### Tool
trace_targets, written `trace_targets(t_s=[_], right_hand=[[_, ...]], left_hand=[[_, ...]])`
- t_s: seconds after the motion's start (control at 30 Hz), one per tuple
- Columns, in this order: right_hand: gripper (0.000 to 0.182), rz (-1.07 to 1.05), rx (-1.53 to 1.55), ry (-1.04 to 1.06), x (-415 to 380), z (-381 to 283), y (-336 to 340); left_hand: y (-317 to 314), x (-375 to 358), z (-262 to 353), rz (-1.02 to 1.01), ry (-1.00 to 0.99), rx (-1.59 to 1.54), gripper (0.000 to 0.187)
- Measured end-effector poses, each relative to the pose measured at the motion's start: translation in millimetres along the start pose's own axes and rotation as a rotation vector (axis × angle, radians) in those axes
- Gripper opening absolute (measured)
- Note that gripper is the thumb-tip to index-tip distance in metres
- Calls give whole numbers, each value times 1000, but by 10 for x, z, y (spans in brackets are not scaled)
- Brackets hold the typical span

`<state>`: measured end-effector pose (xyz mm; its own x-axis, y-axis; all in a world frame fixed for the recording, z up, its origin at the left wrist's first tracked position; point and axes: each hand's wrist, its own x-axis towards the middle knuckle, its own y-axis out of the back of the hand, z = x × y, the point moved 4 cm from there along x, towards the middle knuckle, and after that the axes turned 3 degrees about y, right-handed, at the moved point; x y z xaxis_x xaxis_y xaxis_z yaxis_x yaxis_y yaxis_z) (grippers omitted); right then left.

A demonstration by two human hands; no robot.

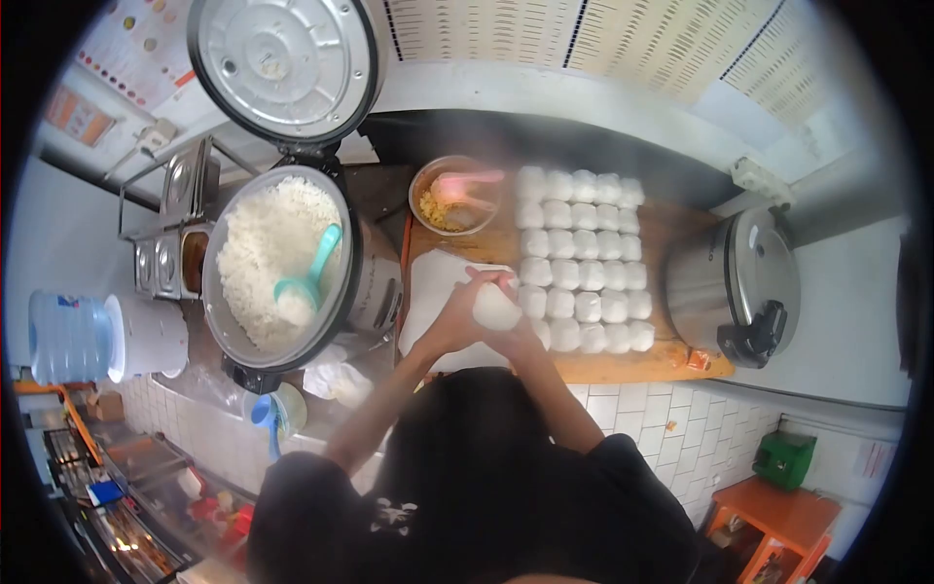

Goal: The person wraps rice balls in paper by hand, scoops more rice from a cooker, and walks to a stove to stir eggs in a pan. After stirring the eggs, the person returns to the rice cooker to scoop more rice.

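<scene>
Head view: left hand (455, 316) and right hand (520, 338) cup one smooth white rounded bundle (497, 307) between them, fingers closed about it; exact finger contact on the far side cannot be told.
Bundle place: above a flat white sheet (428, 292), just left of the rows of white rounded packets (588, 273).
Squeeze risk: uneven pressure from the two palms could misshape the bundle or split its covering.
Crowding risk: the nearest packet column sits just beside the right hand; a stray knuckle could nudge it askew.
Bowl risk: a pink plastic utensil (465, 183) juts over the rim of a round metal bowl (415, 206) of yellow crumbly food; a knock could tip it out.
Surface: orange-brown wooden table (671, 366), packets in near-even rows.
Room: open steel cooker (375, 287) of white rice at left, closed steel cooker (696, 282) at right, white tiled floor (647, 428), orange stool (778, 508).
</scene>
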<state>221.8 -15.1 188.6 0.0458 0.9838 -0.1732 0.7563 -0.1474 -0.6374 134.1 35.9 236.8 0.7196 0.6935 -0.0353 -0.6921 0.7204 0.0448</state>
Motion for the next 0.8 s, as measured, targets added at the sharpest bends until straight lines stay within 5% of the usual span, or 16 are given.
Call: trace_targets(t_s=[0.07, 0.13, 0.23, 0.3, 0.37, 0.4, 0.5, 0.57, 0.63, 0.73, 0.8], right_hand=[[63, -56, -441, 123, -27, 10, 37], [55, 241, 97, 284, -34, 92, 217], [52, 506, 177, 275, -22, -260, 387], [52, 454, 38, 257, -53, -376, 303], [54, 424, -426, 250, -26, -474, 399], [53, 624, -530, 308, -130, -350, 739], [47, 486, -493, 310, 230, -519, 729], [46, 537, -498, 247, 456, -379, 1161], [57, 539, -994, 325, 661, -368, 1517], [67, 606, -854, 269, 1038, -465, 2002], [67, 655, -786, 205, 1283, -561, 2157]], left_hand=[[-70, 70, 64, -40, 45, 110, 75], [-145, 168, -206, 37, 121, 15, 73], [-315, 335, -401, 169, 265, -198, 66], [-511, 429, -291, 248, 185, -271, 61], [-591, 574, -182, 192, 214, -249, 60], [-613, 652, -333, 204, 258, -251, 58], [-638, 946, -744, 203, 290, -241, 53], [-592, 1262, -1163, 232, 479, -613, 48], [-573, 1632, -1499, 228, 557, -802, 41], [-559, 2094, -2389, 48, 367, -915, 29], [-559, 2285, -2019, 194, 389, -704, 31]])
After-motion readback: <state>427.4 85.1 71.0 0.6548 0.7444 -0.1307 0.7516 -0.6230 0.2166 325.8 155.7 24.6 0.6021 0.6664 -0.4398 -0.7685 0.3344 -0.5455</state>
